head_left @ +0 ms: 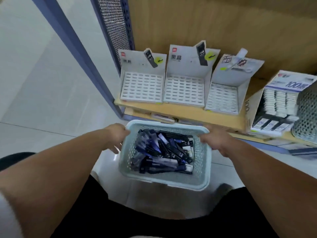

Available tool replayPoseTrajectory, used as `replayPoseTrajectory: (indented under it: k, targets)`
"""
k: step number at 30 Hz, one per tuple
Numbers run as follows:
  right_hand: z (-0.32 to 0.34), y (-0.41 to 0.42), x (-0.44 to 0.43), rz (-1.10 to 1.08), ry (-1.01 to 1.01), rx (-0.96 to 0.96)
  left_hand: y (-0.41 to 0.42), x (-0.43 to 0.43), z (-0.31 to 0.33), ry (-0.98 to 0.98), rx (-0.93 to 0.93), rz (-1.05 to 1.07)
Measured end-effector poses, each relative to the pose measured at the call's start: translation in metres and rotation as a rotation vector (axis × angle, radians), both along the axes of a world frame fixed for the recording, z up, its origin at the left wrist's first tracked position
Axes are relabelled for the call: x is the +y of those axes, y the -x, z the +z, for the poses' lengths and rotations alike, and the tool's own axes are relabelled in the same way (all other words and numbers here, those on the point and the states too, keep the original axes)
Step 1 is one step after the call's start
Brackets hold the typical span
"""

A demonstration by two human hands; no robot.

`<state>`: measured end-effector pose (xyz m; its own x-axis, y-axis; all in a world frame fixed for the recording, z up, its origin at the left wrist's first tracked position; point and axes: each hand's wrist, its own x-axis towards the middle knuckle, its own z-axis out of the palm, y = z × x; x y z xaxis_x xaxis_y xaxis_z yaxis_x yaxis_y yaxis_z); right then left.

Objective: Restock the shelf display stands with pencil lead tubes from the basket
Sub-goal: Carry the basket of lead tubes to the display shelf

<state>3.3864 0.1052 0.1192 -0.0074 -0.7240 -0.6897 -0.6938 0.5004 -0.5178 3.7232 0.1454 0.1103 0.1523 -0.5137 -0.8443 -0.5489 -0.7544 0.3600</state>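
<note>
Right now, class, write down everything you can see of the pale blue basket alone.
The basket is pale blue plastic. It is rectangular, with rounded corners, a broad smooth rim and walls pierced by small holes. It is upright and open at the top, just in front of the wooden shelf. The left hand grips its left rim and the right hand grips its right rim. Dark pencil lead tubes lie jumbled inside, some marked HB.

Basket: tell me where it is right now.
Head view, lower centre: the basket is held by its rim between the left hand and right hand, just before the shelf.
</note>
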Motion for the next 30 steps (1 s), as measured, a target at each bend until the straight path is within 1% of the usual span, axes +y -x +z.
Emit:
replayPoseTrajectory:
  k: [2,5,8,10,12,15,18,21,25,28,30]
  targets:
    - [-0.021,-0.003,0.002,0.003,0.017,0.035,0.000,-0.001,-0.015,-0.008,-0.062,-0.045]
    - [-0.035,-0.008,0.007,-0.010,0.024,0.089,0.004,-0.005,-0.022,0.013,-0.094,-0.113]
    - [-0.051,-0.010,-0.004,-0.074,0.065,0.124,0.003,-0.018,-0.031,0.042,-0.090,-0.100]
    - [-0.066,-0.012,-0.012,-0.100,0.095,0.200,0.003,-0.025,-0.043,0.024,-0.071,-0.094]
    - [-0.085,-0.014,-0.012,-0.178,0.104,0.245,0.000,-0.031,-0.058,-0.001,-0.059,-0.123]
    - [-0.103,-0.008,-0.009,-0.253,0.055,0.241,0.006,-0.037,-0.073,0.008,-0.097,-0.120]
    - [-0.110,0.007,-0.008,-0.323,0.033,0.199,0.015,-0.041,-0.078,-0.005,-0.070,-0.108]
    - [-0.110,0.026,-0.009,-0.342,0.047,0.190,0.029,-0.044,-0.074,-0.011,-0.032,-0.075]
    - [-0.112,0.042,-0.007,-0.337,0.071,0.170,0.049,-0.046,-0.072,0.035,-0.072,-0.098]
    - [-0.118,0.039,-0.004,-0.346,0.083,0.143,0.048,-0.037,-0.084,0.020,-0.079,-0.099]
    - [-0.121,0.028,-0.008,-0.361,0.089,0.121,0.037,-0.029,-0.092,0.033,-0.071,-0.061]
